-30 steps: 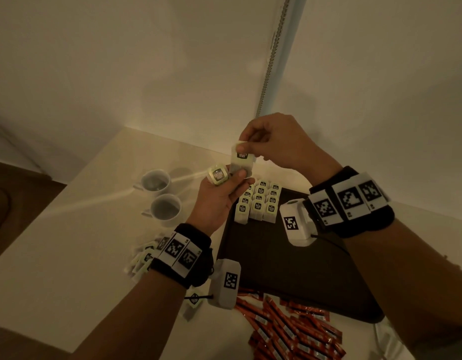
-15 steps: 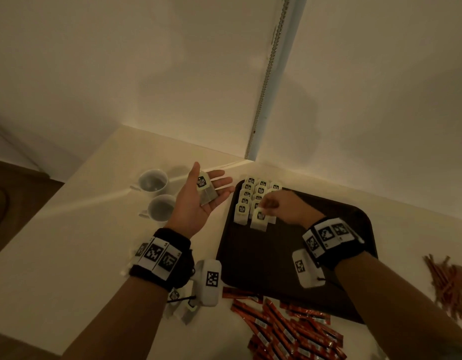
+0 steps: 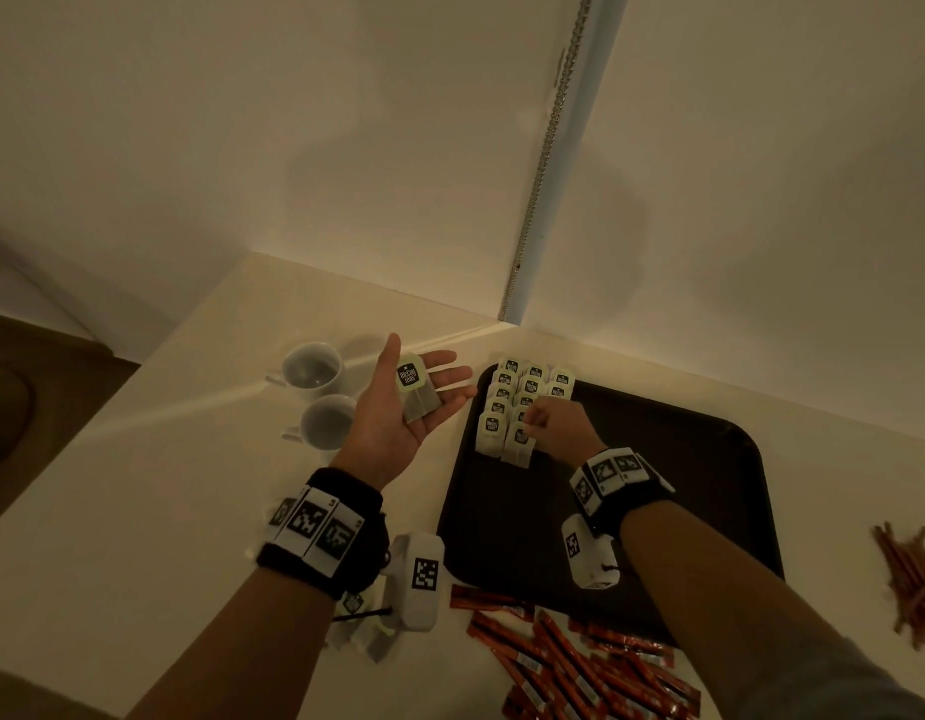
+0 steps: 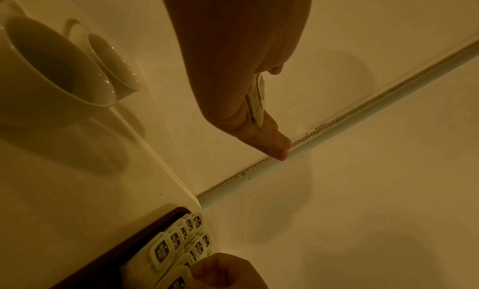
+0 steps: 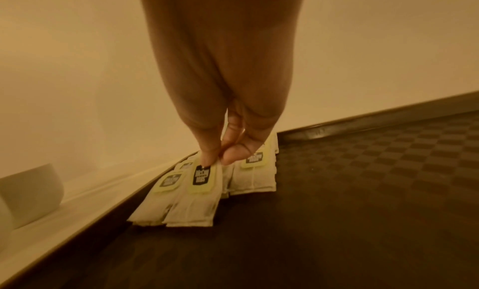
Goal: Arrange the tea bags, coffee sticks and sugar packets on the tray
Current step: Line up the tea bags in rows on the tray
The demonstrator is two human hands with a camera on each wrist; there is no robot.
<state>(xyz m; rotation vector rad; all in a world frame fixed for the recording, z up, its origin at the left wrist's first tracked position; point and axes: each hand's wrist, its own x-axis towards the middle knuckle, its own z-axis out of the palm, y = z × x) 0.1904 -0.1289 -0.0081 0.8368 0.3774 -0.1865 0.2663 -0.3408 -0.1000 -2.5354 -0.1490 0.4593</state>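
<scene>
A dark brown tray (image 3: pixel 710 459) lies on the white counter. Rows of tea bags (image 3: pixel 507 394) with pale green tags fill its far left corner. My right hand (image 3: pixel 538 423) pinches the top of a tea bag (image 5: pixel 201 182) lying at the front of the middle row on the tray (image 5: pixel 362 191). My left hand (image 3: pixel 419 402) is held palm up left of the tray, fingers straight, with one tea bag (image 3: pixel 416 389) lying on them. In the left wrist view that tea bag (image 4: pixel 256 100) shows edge-on above the left hand's fingers (image 4: pixel 274 139).
Two white cups (image 3: pixel 315 371) stand left of the tray. Red sachets (image 3: pixel 580 662) lie heaped in front of it, brown sticks (image 3: pixel 912 579) at the right edge, loose tea bags (image 3: pixel 367 631) under my left wrist. A wall rises close behind.
My right hand took a tea bag from the left hand up high, then came down and set it at the front of the tray's rows. The left hand opened flat, one bag left on it.
</scene>
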